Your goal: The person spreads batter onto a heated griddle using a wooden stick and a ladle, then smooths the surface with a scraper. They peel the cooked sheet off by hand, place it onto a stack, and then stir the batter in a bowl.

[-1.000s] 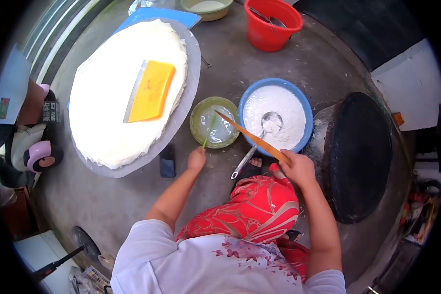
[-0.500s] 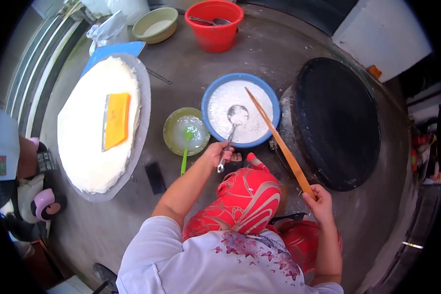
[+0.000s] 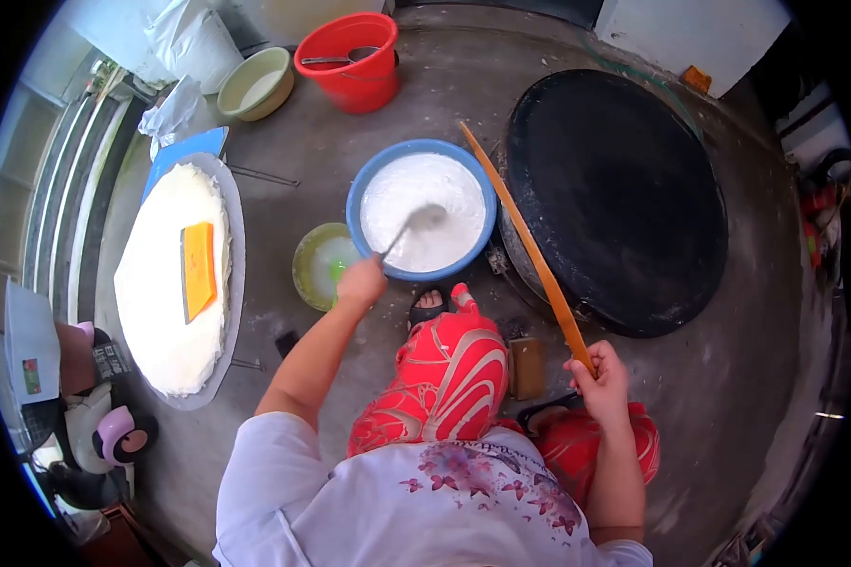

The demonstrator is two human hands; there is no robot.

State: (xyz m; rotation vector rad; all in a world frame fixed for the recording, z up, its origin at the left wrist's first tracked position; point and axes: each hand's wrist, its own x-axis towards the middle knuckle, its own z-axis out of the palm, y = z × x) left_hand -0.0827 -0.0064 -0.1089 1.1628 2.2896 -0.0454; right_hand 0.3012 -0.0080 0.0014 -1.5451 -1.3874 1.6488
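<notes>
My left hand [image 3: 361, 282] is closed round the handle of a metal ladle [image 3: 428, 217], whose head, blurred, is over the thick white batter [image 3: 411, 189]. The batter fills a blue basin [image 3: 421, 146] on the floor. In my right hand [image 3: 602, 381] is the lower end of a long, thin wooden spatula [image 3: 536, 253]. It slants up and left, across the near left edge of a round black griddle [image 3: 624, 189], and its tip is beside the basin's right rim. Left of the basin, partly behind my left hand, a green bowl [image 3: 306, 269] contains cloudy liquid and a bright green utensil [image 3: 337, 271].
At left, a pile of white sheets [image 3: 156, 293] lies on a pale round board [image 3: 229, 321], topped by an orange scraper [image 3: 199, 269]. Behind stand a red bucket [image 3: 355, 85] with a metal ladle and an olive basin [image 3: 255, 85]. A dark phone [image 3: 286, 343] lies on the floor.
My left hand has lifted and tilted the ladle over the batter. The wooden spatula has swung right, from above the basin to the griddle's edge. The whole view has shifted and turned.
</notes>
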